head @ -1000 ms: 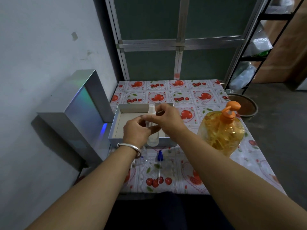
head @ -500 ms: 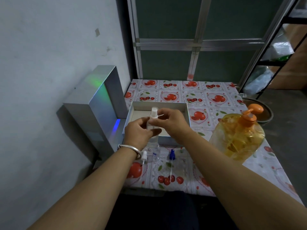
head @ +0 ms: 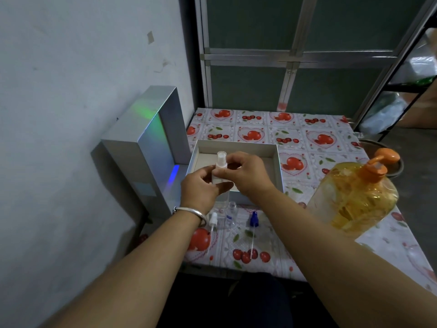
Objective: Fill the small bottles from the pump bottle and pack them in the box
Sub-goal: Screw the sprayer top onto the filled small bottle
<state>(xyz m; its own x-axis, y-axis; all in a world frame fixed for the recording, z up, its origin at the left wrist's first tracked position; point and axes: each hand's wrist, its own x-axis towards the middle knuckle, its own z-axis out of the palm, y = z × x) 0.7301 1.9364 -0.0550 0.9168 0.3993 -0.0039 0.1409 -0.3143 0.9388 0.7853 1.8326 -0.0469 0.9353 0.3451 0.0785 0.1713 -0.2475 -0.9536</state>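
Note:
A small clear spray bottle (head: pixel 221 165) with a white spray cap stands upright between my hands, in front of the open white box (head: pixel 278 166). My left hand (head: pixel 201 190) grips its body. My right hand (head: pixel 248 174) pinches its neck just under the cap. The big amber pump bottle (head: pixel 357 197) with an orange pump stands at the right. On the cloth near me lie a loose white sprayer (head: pixel 213 220), a small clear open bottle (head: pixel 231 213) and a blue sprayer (head: pixel 253 221) with a long tube.
The box's silver holographic lid (head: pixel 151 143) leans against the wall at the left. The table has a cherry-patterned cloth (head: pixel 295 129). A brown bowl (head: pixel 369 147) sits on the floor beyond the right edge, by a black shelf frame.
The camera view has shifted so the scene sits further right and lower. Both hands stay on the small bottle, with my right fingers at its cap.

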